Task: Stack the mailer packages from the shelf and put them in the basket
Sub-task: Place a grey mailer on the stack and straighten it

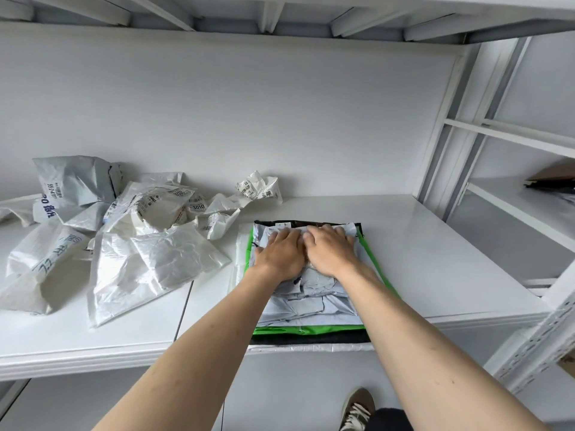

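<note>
shelf (420, 244): plain white board, white metal frame
loose mailers (149, 244), left of the stack: white and pale grey, crinkled, black barcodes and dark blue lettering
stack (311, 303): pale grey-blue bags on top; under them a bright green layer, then black, then white at the bottom
shoe (356, 409), below the stack: brown with white stripes and laces

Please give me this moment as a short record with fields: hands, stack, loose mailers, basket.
left hand: left hand pressed flat on the stack
right hand: right hand flat beside it, thumbs meeting
stack: flattened pale grey plastic mailers over a green mailer and a black one, at the white metal shelf's front edge
loose mailers: crumpled white plastic mailers to the left
basket: not in view
</note>
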A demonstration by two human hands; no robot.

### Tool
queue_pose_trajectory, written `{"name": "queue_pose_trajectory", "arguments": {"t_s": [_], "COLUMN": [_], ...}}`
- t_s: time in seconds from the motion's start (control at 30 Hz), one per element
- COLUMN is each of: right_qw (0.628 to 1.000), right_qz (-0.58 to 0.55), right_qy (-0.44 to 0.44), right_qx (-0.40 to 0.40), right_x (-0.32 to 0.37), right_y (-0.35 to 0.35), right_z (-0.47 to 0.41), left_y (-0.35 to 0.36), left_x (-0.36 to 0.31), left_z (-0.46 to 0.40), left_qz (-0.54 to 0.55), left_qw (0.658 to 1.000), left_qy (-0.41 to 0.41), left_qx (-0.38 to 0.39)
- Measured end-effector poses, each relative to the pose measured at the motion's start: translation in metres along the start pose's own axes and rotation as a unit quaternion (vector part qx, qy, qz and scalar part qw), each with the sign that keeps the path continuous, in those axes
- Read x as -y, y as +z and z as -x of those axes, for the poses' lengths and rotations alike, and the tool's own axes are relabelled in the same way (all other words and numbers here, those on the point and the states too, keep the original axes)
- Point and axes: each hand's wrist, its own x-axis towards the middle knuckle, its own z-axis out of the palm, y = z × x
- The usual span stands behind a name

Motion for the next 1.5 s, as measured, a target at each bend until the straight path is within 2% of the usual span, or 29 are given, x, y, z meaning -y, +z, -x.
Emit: {"name": "queue_pose_trajectory", "arguments": {"t_s": [0.27,0.53,0.77,1.5], "right_qw": [0.999,0.999,0.998,0.997], "right_qz": [0.036,0.042,0.053,0.048], "right_qy": [-0.009,-0.015,-0.022,-0.022], "right_qx": [0.037,0.027,0.04,0.056], "right_x": [-0.011,-0.022,-0.027,-0.03], "right_y": [0.032,0.049,0.056,0.062], "right_z": [0.009,0.007,0.002,-0.003], "left_y": [0.029,0.038,0.041,0.048], "left_x": [0.014,0.015,0.013,0.014], "left_z": [0.003,0.006,0.002,-0.003], "left_qz": [-0.04,-0.086,-0.118,-0.122], "left_qw": [0.998,0.995,0.991,0.989], "left_qy": [-0.037,-0.042,-0.059,-0.077], "left_qx": [0.026,0.014,0.036,0.031]}}
